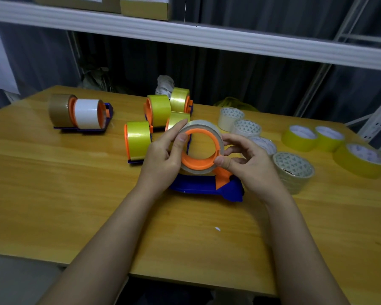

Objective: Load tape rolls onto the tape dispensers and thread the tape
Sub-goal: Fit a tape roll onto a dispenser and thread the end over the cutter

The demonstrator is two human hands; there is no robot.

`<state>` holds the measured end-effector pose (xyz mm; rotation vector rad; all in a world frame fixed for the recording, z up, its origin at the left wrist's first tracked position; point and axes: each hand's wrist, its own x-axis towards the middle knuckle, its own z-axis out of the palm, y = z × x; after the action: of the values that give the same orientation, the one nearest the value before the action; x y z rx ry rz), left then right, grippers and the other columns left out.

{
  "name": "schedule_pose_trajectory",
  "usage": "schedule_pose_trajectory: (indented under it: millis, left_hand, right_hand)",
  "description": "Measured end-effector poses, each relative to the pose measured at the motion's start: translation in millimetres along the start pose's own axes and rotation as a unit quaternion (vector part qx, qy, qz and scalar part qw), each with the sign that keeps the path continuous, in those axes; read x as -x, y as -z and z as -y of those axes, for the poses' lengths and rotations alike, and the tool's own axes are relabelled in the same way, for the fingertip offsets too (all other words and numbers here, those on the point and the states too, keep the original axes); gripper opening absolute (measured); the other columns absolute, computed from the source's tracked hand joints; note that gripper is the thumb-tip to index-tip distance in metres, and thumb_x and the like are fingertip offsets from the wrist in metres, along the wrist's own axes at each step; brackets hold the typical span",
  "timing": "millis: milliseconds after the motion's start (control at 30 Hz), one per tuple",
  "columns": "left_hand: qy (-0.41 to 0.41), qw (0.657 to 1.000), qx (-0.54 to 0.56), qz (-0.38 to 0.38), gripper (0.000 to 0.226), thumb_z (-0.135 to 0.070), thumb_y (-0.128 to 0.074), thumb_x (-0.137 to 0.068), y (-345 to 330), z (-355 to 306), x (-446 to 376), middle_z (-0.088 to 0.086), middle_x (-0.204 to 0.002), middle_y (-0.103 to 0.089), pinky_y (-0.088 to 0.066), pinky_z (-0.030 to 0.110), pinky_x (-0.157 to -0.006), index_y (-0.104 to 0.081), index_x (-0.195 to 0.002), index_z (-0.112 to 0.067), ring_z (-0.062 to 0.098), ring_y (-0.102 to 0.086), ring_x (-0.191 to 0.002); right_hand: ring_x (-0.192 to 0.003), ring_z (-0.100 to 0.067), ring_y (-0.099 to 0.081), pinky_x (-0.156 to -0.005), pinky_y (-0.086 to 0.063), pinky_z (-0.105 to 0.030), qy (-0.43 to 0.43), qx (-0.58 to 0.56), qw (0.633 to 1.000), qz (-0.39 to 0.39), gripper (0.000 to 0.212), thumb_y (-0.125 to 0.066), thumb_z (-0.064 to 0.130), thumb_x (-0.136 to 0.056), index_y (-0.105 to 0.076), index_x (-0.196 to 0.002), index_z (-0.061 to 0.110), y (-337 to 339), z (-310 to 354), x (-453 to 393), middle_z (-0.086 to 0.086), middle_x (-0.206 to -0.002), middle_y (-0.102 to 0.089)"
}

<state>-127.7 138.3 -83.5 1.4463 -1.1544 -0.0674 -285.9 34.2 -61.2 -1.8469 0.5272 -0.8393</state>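
Head view: left hand [163, 157] and right hand [249, 164] both grip a clear tape roll [204, 128] seated on the orange plastic hub [199, 162] of a blue dispenser [205, 187], mid-table. Yellow-loaded dispensers [139, 139] stand behind; loose yellow rolls [299, 138] lie right on the wooden table [53, 194].
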Motion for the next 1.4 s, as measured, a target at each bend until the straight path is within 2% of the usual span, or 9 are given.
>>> schedule_pose_trajectory:
  millis: [267, 400, 500, 633, 800, 1000, 1167, 1300, 1400]
  left_hand:
    - [-0.026, 0.999, -0.036, -0.021, 0.043, -0.028, -0.044, -0.097, -0.7, -0.2, -0.1, -0.014, -0.116, -0.056, -0.042, 0.003, -0.078, -0.051, -0.135, -0.010, -0.024, -0.050, -0.098]
    - [-0.028, 0.999, -0.040, -0.026, 0.042, -0.028, -0.044, -0.096, -1.1, -3.7, 1.5, -0.020, -0.101, -0.057, -0.049, 0.025, -0.072, -0.051, -0.135, -0.012, 0.010, -0.060, -0.090]
    - [-0.031, 0.998, -0.043, -0.031, 0.043, -0.029, -0.045, -0.096, -1.0, -5.0, 1.7, -0.015, -0.103, -0.061, -0.051, 0.026, -0.072, -0.052, -0.134, -0.012, 0.006, -0.061, -0.089]
    - [-0.037, 0.997, -0.047, -0.038, 0.041, -0.029, -0.046, -0.096, -1.1, -5.3, 2.5, -0.004, -0.094, -0.066, -0.050, 0.041, -0.066, -0.053, -0.133, -0.013, 0.023, -0.061, -0.083]
    - [-0.043, 0.997, -0.041, -0.046, 0.039, -0.027, -0.043, -0.097, -1.1, -3.0, 0.1, -0.025, -0.098, -0.056, -0.050, 0.019, -0.071, -0.054, -0.131, -0.011, -0.015, -0.057, -0.085]
    - [-0.039, 0.997, -0.032, -0.062, 0.035, -0.021, -0.046, -0.099, -4.3, -3.8, 0.8, -0.025, -0.101, -0.055, -0.046, 0.006, -0.070, -0.054, -0.131, -0.008, -0.020, -0.055, -0.090]
    - [-0.035, 0.997, -0.029, -0.065, 0.036, -0.024, -0.045, -0.099, -5.0, -5.4, 2.3, -0.024, -0.097, -0.057, -0.052, 0.018, -0.069, -0.054, -0.131, -0.011, -0.013, -0.058, -0.085]
    - [-0.042, 0.996, -0.036, -0.076, 0.035, -0.023, -0.045, -0.099, -4.3, -6.3, 3.5, -0.003, -0.093, -0.066, -0.050, 0.037, -0.066, -0.056, -0.129, -0.009, 0.016, -0.060, -0.087]
    - [-0.046, 0.994, -0.045, -0.085, 0.032, -0.019, -0.046, -0.099, -4.6, -5.4, 2.9, -0.006, -0.095, -0.065, -0.051, 0.027, -0.069, -0.057, -0.127, -0.008, -0.003, -0.061, -0.084]
  right_hand:
    - [-0.093, -0.004, -0.057, -0.074, -0.053, -0.018, -0.002, 0.007, 1.000, -0.002, 0.052, -0.075, 0.041, -0.057, -0.059, -0.105, 0.033, -3.4, 0.7, -0.1, 0.002, -0.109, -0.059]
    - [-0.093, -0.005, -0.056, -0.074, -0.052, -0.018, -0.003, 0.008, 1.000, -0.002, 0.057, -0.074, 0.041, -0.057, -0.057, -0.110, 0.026, -5.5, -1.2, 0.2, 0.004, -0.106, -0.057]
    - [-0.091, -0.005, -0.055, -0.074, -0.053, -0.019, -0.007, 0.006, 1.000, -0.007, 0.055, -0.073, 0.041, -0.059, -0.056, -0.109, 0.027, -7.0, -1.4, 0.7, 0.007, -0.104, -0.056]
    - [-0.090, -0.005, -0.055, -0.073, -0.052, -0.020, -0.007, 0.021, 1.000, -0.010, 0.048, -0.078, 0.032, -0.068, -0.054, -0.109, 0.027, -8.6, -4.6, 1.1, 0.009, -0.102, -0.055]
    - [-0.087, -0.004, -0.055, -0.071, -0.051, -0.018, -0.009, -0.007, 1.000, -0.009, 0.054, -0.075, 0.040, -0.060, -0.056, -0.109, 0.026, -10.7, -0.5, 1.5, 0.005, -0.102, -0.056]
    - [-0.092, -0.003, -0.056, -0.078, -0.054, -0.020, -0.019, -0.054, 0.997, 0.054, 0.053, -0.076, 0.028, -0.057, -0.058, -0.107, 0.029, 0.4, 4.6, 0.4, 0.007, -0.102, -0.057]
    - [-0.089, 0.000, -0.057, -0.077, -0.054, -0.018, -0.019, -0.049, 0.998, 0.031, 0.051, -0.076, 0.026, -0.057, -0.058, -0.105, 0.029, -3.4, 4.0, 0.4, 0.005, -0.102, -0.058]
    - [-0.091, -0.005, -0.057, -0.073, -0.053, -0.017, -0.027, -0.055, 0.998, 0.008, 0.056, -0.079, 0.031, -0.051, -0.058, -0.104, 0.026, -8.7, 3.5, 2.3, 0.001, -0.104, -0.059]
    - [-0.090, -0.006, -0.056, -0.070, -0.051, -0.015, -0.032, -0.054, 0.998, -0.003, 0.058, -0.079, 0.031, -0.051, -0.059, -0.105, 0.024, -11.8, 2.9, 2.9, -0.001, -0.105, -0.059]
